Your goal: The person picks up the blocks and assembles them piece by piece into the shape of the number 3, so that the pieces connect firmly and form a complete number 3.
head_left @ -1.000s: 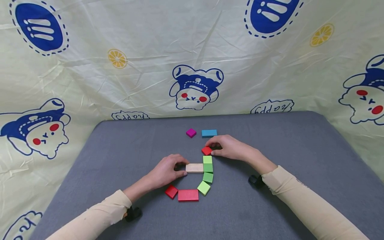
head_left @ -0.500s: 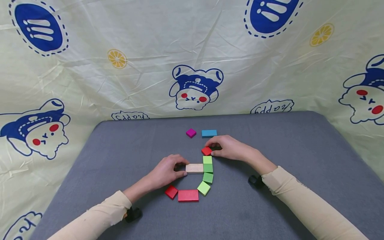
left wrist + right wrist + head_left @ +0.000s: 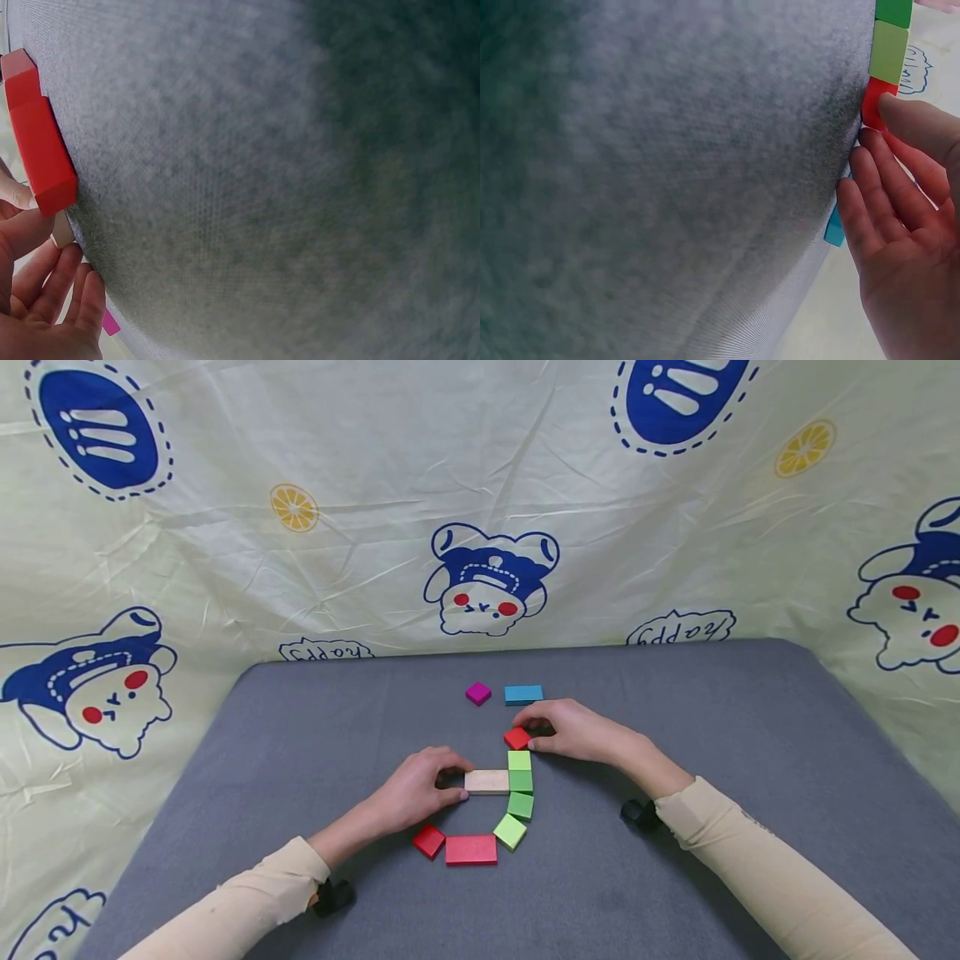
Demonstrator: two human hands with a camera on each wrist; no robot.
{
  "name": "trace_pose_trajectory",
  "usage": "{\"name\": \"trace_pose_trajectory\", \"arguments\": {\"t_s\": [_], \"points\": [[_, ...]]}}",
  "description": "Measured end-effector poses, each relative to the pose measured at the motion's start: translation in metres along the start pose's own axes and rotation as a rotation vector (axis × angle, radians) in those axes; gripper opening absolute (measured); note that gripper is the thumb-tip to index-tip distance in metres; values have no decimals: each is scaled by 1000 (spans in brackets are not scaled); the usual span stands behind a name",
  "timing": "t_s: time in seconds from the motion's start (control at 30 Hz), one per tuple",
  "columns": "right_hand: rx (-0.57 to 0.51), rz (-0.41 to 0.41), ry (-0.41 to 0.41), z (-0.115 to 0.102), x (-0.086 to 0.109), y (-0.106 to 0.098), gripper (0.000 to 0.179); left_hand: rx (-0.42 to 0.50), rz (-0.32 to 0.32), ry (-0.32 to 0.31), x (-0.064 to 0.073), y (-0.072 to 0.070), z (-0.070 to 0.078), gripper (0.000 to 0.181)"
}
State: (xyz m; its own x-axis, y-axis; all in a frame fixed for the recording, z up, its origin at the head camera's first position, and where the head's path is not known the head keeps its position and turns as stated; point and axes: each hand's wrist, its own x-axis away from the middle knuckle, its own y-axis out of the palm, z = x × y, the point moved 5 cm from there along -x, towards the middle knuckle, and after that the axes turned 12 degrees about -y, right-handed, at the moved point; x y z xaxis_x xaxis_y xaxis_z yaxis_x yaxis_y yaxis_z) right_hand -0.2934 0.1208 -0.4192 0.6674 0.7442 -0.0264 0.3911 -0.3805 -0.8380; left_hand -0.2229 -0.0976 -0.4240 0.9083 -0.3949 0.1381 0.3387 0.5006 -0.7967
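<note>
In the head view my left hand (image 3: 411,787) pinches the left end of a plain wooden block (image 3: 487,782) between thumb and fingers. The block's right end meets a green block (image 3: 521,781). My right hand (image 3: 573,728) pinches a small red block (image 3: 517,738), turned at an angle, at the far end of a curved row. Below it in the row come a light green block (image 3: 519,760), the green one, another green block (image 3: 521,805) and a tilted light green block (image 3: 510,832). A long red block (image 3: 471,850) and a small red block (image 3: 429,841) continue it leftward.
A magenta block (image 3: 478,694) and a blue block (image 3: 523,695) lie beyond the row, the blue one close to my right fingers. Everything lies on a grey cloth-covered table (image 3: 675,893). A printed curtain (image 3: 375,460) hangs behind it.
</note>
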Motion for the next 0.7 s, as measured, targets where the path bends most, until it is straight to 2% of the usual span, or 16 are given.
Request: {"name": "trace_pose_trajectory", "arguments": {"t_s": [0.33,0.7], "points": [[-1,51,41,1,0,-11,37,3,3,0,1,0,0,32],[52,226,63,10,-1,-31,31,9,0,-4,1,0,-1,33]]}}
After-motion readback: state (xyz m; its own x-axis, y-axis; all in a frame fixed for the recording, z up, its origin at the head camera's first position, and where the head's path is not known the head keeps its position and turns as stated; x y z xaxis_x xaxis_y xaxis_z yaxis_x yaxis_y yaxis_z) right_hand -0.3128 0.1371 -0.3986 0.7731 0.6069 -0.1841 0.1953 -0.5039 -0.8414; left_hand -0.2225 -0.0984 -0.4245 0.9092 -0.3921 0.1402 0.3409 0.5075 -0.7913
